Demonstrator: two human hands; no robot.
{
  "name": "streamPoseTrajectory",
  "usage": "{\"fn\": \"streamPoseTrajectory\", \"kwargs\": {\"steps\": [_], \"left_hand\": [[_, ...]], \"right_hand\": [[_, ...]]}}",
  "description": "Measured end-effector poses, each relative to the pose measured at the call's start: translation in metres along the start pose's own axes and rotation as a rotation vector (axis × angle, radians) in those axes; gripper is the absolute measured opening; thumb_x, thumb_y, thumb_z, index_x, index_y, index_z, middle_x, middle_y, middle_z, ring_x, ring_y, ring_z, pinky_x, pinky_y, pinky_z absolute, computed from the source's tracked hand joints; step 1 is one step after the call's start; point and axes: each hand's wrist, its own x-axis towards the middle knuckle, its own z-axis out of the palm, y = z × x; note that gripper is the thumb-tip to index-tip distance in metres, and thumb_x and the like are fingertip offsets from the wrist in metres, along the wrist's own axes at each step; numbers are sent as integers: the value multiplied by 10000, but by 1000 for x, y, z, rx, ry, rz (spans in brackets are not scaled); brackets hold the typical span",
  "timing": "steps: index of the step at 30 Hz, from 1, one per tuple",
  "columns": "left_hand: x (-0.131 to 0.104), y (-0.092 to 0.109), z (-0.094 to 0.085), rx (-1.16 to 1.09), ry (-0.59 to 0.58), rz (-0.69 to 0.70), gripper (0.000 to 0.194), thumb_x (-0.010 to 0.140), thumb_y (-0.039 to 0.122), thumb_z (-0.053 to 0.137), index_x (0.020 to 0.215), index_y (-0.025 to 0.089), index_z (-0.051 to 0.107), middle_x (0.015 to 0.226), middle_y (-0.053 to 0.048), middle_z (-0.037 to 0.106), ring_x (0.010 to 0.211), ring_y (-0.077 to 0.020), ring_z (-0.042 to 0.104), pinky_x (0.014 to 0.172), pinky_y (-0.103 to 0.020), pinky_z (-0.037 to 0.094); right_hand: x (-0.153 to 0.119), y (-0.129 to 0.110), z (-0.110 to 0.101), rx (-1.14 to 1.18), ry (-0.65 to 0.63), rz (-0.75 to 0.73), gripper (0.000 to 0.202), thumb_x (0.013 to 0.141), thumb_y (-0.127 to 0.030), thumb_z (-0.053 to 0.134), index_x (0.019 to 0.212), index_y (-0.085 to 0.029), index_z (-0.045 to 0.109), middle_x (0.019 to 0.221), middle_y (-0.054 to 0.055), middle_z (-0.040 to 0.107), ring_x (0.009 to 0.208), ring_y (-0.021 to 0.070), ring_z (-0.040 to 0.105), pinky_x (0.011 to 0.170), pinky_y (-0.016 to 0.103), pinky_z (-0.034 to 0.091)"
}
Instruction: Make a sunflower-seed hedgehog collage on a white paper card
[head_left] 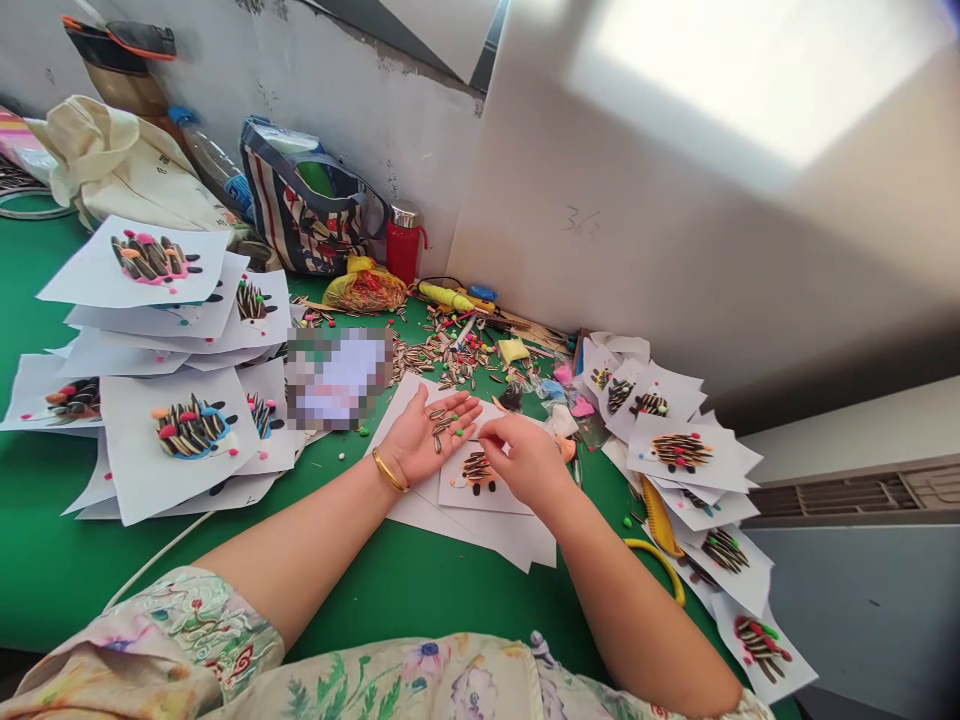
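My left hand (431,438) is palm up with its fingers stretched out, carrying loose sunflower seeds (438,420) and small green balls (459,432). A gold bangle is on that wrist. Close to its fingertips, my right hand (529,460) is closed in a pinch; what it grips, if anything, is too small to make out. Below both hands lies a white card (454,500) with a hedgehog picture (478,470) made of orange clay and seeds, partly covered by my right hand. The card rests on more white sheets (480,540).
Stacks of finished-looking hedgehog cards stand at left (180,480) and right (679,450). Scattered seeds and coloured balls (450,350) cover the back of the green table (337,590). Behind are a red flask (403,245) and striped bag (300,215); yellow-handled scissors (664,560) lie at right.
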Motion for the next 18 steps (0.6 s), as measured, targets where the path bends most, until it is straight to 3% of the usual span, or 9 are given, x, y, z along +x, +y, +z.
{"fn": "streamPoseTrajectory", "kwargs": {"steps": [8,18], "left_hand": [[1,0,1,15,25,-9,605,970,586,319,1131,95,633,1248,-206,635,1193,-275,608,948,-383,544],[1,0,2,24,40,-6,594,977,573,306,1120,101,637,1249,-211,632,1185,-274,615,930,-382,554]], "right_hand": [[-57,25,6,133,-41,105,178,867,-135,544,913,-222,693,927,22,701,857,165,625,756,277,474],[-56,25,25,-49,-7,-30,169,886,-117,556,917,-212,692,911,41,693,891,191,606,808,300,464]]}}
